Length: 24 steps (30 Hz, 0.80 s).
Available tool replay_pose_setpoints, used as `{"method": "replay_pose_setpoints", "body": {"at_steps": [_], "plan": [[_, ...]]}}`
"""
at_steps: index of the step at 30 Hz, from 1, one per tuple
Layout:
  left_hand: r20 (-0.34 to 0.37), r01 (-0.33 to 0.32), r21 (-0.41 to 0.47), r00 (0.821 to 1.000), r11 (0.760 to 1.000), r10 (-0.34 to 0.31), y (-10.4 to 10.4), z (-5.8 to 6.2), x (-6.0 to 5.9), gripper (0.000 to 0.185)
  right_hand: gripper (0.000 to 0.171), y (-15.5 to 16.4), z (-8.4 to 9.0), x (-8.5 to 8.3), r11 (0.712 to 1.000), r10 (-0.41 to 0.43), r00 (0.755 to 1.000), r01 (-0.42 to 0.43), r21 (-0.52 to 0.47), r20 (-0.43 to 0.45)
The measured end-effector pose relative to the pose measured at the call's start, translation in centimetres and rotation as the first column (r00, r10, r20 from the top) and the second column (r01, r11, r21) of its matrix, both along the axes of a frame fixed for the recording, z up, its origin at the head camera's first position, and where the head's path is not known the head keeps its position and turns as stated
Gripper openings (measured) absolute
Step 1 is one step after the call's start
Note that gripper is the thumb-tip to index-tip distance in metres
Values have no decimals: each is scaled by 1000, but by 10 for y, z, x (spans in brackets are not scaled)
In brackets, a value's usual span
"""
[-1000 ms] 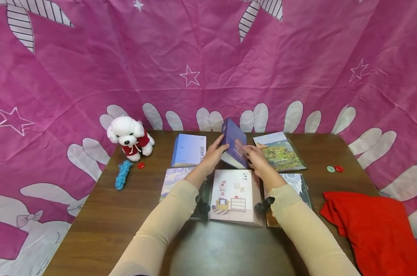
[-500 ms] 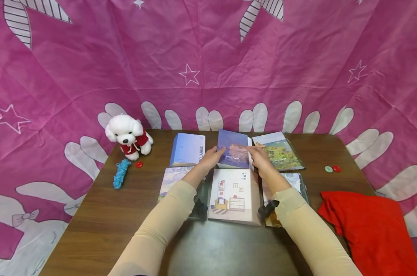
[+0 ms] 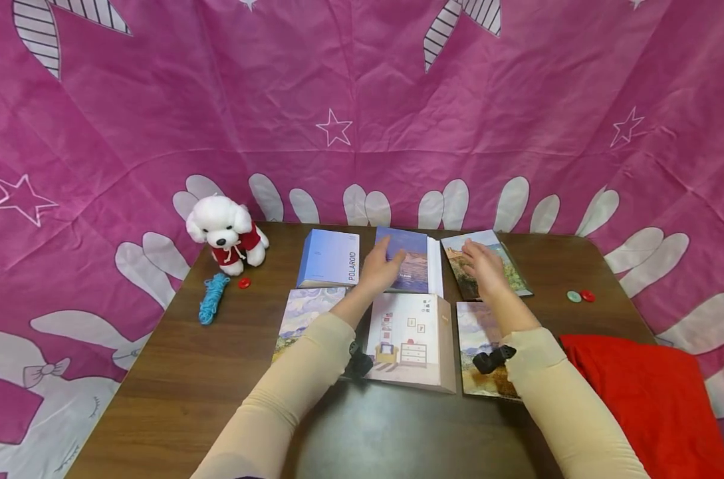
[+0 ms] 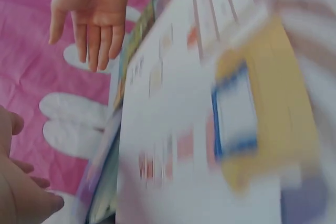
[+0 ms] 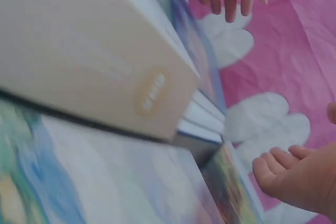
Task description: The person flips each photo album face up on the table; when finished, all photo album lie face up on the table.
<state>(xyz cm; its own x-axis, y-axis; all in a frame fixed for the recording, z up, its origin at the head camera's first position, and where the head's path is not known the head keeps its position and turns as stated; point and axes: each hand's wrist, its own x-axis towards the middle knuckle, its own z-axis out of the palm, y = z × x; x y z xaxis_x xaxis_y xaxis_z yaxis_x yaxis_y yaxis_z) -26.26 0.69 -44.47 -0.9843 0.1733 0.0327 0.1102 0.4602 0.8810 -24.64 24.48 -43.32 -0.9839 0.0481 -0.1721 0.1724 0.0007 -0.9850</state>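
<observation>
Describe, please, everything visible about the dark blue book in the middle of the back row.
The dark blue book with a landscape cover lies flat on the brown wooden table, between the light blue POLAROID book and a green landscape book. White page edges show along its right side. The left hand rests on its left cover.

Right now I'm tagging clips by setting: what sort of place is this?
Probably a staged indoor tabletop: a wooden table backed by a draped pink cloth, with photo albums and a plush dog laid out.
</observation>
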Motion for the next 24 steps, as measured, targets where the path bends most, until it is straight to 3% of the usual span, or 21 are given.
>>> {"method": "replay_pose_setpoints", "body": {"at_steps": [5, 8, 11, 14, 17, 19, 22, 24], "plan": [[24, 23, 143, 999, 989, -27, 31, 1, 5, 59, 60, 25, 5, 10, 995, -93, 994, 91, -45, -50], [22, 19, 191, 999, 981, -24, 49, -1, 9, 57, 49, 38, 6, 15, 989, -146, 987, 144, -23, -64], [39, 31, 218, 998, 975, -41, 65, -3, 13, 54, 52, 51, 4, 18, 982, -171, 983, 176, 75, -74], [104, 58, 255, 991, 965, -87, 80, -3, 19, 52, 63, 64, -2, 19, 952, -152, 985, 167, 258, -77], [167, 105, 255, 974, 961, -151, 93, -1, 24, 52, 65, 73, -9, 19, 905, -183, 979, 203, 373, -89], [185, 131, 237, 967, 962, -178, 99, 0, 26, 51, 62, 79, -13, 18, 887, -239, 966, 259, 382, -100], [185, 135, 201, 967, 970, -173, 107, 0, 26, 50, 60, 88, -20, 18, 883, -303, 949, 312, 351, -83], [190, 127, 184, 968, 975, -162, 112, -2, 26, 51, 62, 96, -25, 21, 891, -290, 956, 286, 352, -43]]}}
